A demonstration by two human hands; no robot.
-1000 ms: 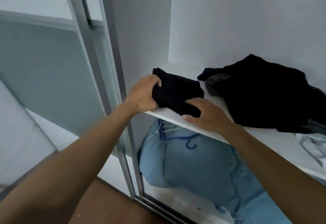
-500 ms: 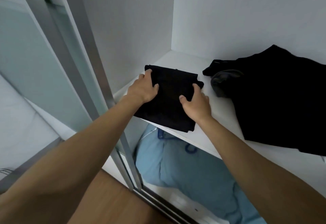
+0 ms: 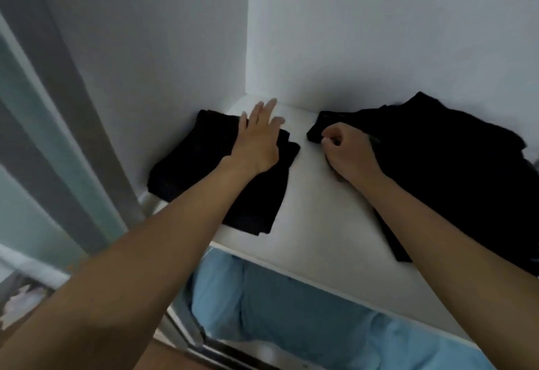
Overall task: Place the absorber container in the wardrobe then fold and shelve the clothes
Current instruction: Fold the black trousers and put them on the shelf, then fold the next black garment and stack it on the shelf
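The left hand [image 3: 256, 142] is lying released, fingers straight, over the back of the folded garment [image 3: 204, 171], which is sitting at the left end of the shelf [image 3: 320, 223] against the wardrobe's side wall. Blur is hiding whether the palm is pressing down. The right hand [image 3: 348, 152] is curling its fingers round the near corner of the loose black pile [image 3: 437, 165] on the right. The absorber container is not showing anywhere. The garment's front corner is lying close to the shelf's front edge, so a careless sweep of the left forearm is likely to drag it off onto the blue bundle [image 3: 277, 311] below. Pulling the pile by one corner is also risking a tangle, with other pieces trailing along and tumbling off the shelf.
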